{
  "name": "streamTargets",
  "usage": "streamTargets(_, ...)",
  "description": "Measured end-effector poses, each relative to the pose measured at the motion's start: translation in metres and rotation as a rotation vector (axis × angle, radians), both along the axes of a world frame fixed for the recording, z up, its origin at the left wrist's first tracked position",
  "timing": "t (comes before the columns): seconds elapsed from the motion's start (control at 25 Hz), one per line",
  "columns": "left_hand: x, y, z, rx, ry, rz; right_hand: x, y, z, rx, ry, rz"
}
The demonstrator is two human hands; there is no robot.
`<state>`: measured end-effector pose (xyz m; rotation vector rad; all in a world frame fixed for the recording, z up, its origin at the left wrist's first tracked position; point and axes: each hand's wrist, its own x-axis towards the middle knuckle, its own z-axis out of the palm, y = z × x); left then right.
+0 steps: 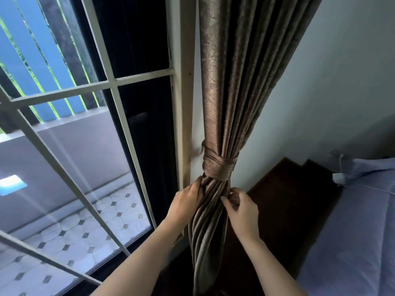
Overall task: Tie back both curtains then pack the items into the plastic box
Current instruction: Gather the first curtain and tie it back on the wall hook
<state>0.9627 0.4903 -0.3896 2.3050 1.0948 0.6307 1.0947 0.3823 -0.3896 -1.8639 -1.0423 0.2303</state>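
Both clamped on curtain (pixel 215 210) below tie (pixel 218 165): left hand (pixel 186 201) at nine o'clock, right hand (pixel 241 207) at three, folds running twelve-to-six.

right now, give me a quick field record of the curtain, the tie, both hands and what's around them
curtain: brown curtain, gathered beside the window frame
tie: matching band wrapped around the gathered folds
left hand: grips the folds just below the band
right hand: pinches the folds on the other side
right of curtain: bed with blue bedding
plastic box: not in view
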Motion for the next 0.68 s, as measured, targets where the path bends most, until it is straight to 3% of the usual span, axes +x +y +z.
streamTargets(0.08, -0.003, -0.004, -0.004, 0.114, 0.035, 0.006, 0.004, -0.001, 0.000, -0.026, -0.066, 0.002)
streamTargets(0.32, 0.003, -0.006, -0.010, 0.192, 0.090, 0.045, 0.005, -0.004, -0.006, -0.116, -0.058, 0.078)
streamTargets(0.52, 0.009, -0.007, -0.018, -0.134, 0.108, 0.021, 0.006, -0.008, -0.006, -0.108, 0.053, 0.165)
streamTargets(0.6, 0.007, -0.008, -0.020, -0.067, 0.155, 0.044, 0.006, -0.009, -0.010, -0.124, 0.001, 0.110)
streamTargets(0.68, 0.001, -0.012, -0.021, 0.139, 0.214, 0.071, 0.009, -0.009, -0.011, -0.140, -0.073, 0.031)
